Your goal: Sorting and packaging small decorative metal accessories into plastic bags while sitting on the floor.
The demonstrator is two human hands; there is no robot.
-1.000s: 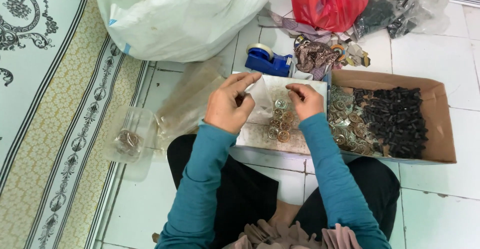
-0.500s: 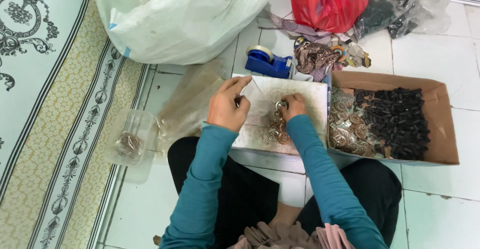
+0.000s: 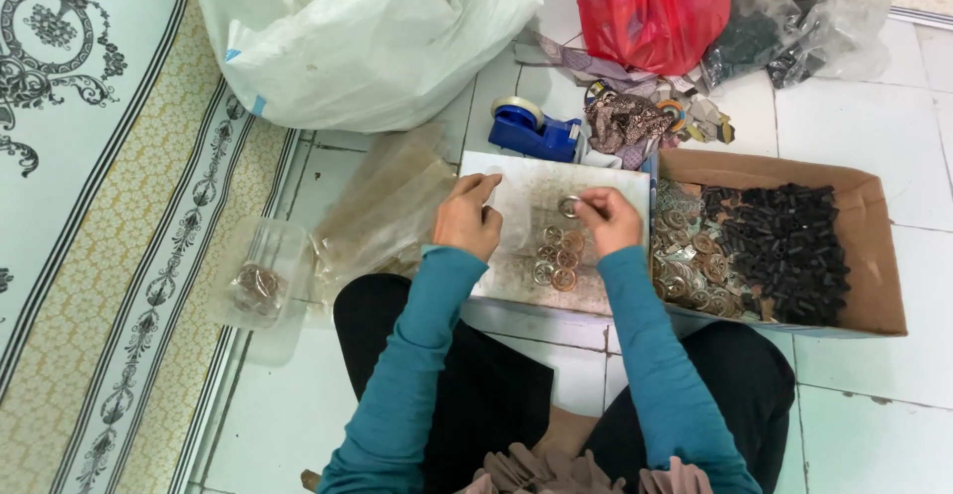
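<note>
White floor tiles carry our flat work board (image 3: 516, 181). At its far right, our right hand (image 3: 608, 218) pinches a small metal ring (image 3: 568, 206), lifted clear for handling. Left of that ring, our left hand (image 3: 467, 218) curls narrowly, steadying the board; its grasp we cannot tell.

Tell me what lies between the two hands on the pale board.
Head view: between left hand and right hand the pale board is bare; the small metal rings cluster lies lower.

Board (image 3: 516, 181) lies before the knees; box (image 3: 879, 256) to its right, tape dispenser (image 3: 531, 132) behind, sack (image 3: 367, 37) farther left.
</note>
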